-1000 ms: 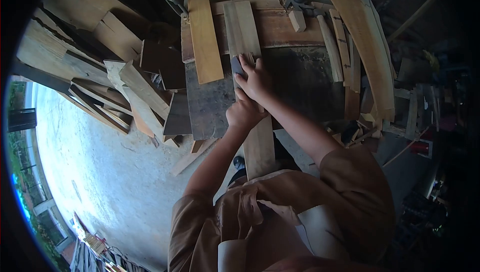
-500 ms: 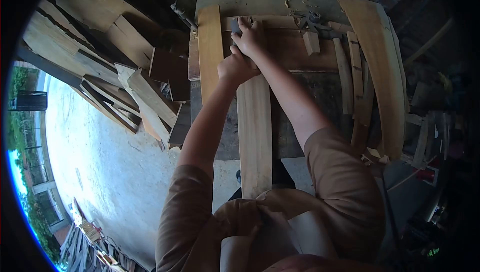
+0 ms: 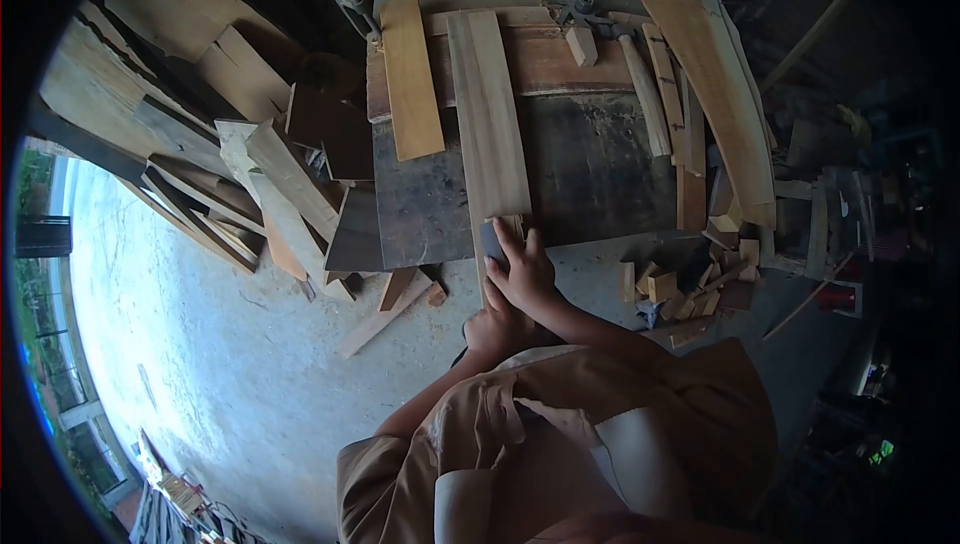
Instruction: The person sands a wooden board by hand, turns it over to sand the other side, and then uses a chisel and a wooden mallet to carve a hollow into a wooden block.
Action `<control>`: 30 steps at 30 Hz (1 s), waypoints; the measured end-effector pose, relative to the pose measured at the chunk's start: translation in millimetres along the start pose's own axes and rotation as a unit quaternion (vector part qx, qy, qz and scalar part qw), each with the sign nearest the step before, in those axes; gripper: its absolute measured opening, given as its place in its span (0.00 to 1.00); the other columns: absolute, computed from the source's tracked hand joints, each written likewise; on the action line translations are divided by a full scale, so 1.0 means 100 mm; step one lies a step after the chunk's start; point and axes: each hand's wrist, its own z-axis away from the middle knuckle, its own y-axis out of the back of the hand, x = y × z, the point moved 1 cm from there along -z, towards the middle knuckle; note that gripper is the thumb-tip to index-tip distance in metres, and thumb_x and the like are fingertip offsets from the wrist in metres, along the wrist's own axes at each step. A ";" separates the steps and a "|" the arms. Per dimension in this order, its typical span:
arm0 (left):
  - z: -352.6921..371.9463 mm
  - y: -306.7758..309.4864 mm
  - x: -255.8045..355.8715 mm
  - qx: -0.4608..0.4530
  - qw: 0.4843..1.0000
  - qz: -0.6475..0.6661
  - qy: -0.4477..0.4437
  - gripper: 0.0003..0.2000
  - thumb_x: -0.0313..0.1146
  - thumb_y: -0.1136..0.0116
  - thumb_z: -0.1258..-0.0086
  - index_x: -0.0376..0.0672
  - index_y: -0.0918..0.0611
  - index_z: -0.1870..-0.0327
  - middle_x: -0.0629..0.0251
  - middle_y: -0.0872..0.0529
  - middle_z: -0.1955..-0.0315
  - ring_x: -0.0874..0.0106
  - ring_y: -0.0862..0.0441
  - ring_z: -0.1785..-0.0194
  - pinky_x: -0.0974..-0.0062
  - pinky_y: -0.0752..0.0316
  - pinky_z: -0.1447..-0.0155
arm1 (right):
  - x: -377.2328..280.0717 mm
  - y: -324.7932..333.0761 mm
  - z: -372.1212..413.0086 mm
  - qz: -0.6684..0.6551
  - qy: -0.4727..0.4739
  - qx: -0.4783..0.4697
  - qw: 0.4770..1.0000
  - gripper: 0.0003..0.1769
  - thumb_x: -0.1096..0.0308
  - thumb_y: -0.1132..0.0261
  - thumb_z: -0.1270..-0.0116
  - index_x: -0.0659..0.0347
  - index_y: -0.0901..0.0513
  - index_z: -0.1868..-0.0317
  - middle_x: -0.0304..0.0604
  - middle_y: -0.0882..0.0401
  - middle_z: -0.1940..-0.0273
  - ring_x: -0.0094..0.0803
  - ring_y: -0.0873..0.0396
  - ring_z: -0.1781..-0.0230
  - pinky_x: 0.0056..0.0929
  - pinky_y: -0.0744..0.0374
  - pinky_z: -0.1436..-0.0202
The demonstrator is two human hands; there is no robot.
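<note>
A long pale board [image 3: 490, 114] lies lengthwise on the workbench, its near end sticking out over the front edge towards my body. On that near end rests a dark grey block, apparently a sanding block [image 3: 491, 240]. My right hand [image 3: 525, 272] is closed over its front part, with the fingers pointing forward. Close behind, against my shirt, my left hand [image 3: 496, 332] is closed around the rear of the block. My palms hide most of the block and its underside.
A shorter yellowish board [image 3: 412, 84] lies left of the pale one. A hammer [image 3: 642, 89], narrow strips [image 3: 690, 114] and a wide board [image 3: 705, 74] lie to the right. A clamp [image 3: 357, 12] stands at the back left corner. Offcuts [image 3: 700, 284] lie on the floor.
Both hands have drawn the block back along the pale board, from its far end to the near end by my body. My elbows are now bent, and the view has shifted.
</note>
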 end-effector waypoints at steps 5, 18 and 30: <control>-0.71 0.47 0.15 -0.007 1.000 -0.009 -0.027 0.59 0.61 0.36 0.62 0.24 0.54 0.39 0.49 0.18 0.70 0.60 0.18 0.75 0.66 0.24 0.76 | 0.07 -0.05 -0.78 -0.007 -0.006 0.022 1.000 0.34 0.55 0.37 0.47 0.40 0.36 0.37 0.54 0.35 0.61 0.49 0.28 0.66 0.41 0.26 0.66; -3.54 1.76 0.49 0.039 0.993 -0.105 -0.044 0.50 0.68 0.41 0.59 0.24 0.40 0.51 0.49 0.18 0.67 0.58 0.17 0.64 0.66 0.22 0.64 | 0.18 -0.02 -3.89 -0.006 -0.074 0.024 0.997 0.33 0.48 0.41 0.46 0.38 0.35 0.38 0.54 0.33 0.53 0.48 0.27 0.54 0.42 0.26 0.54; -2.29 1.28 0.45 -0.018 0.999 -0.033 -0.015 0.47 0.61 0.39 0.57 0.26 0.42 0.49 0.50 0.19 0.69 0.59 0.17 0.69 0.65 0.22 0.68 | 0.18 0.00 -2.52 0.020 -0.040 0.028 0.999 0.34 0.51 0.40 0.45 0.37 0.39 0.36 0.56 0.35 0.56 0.51 0.28 0.58 0.42 0.26 0.58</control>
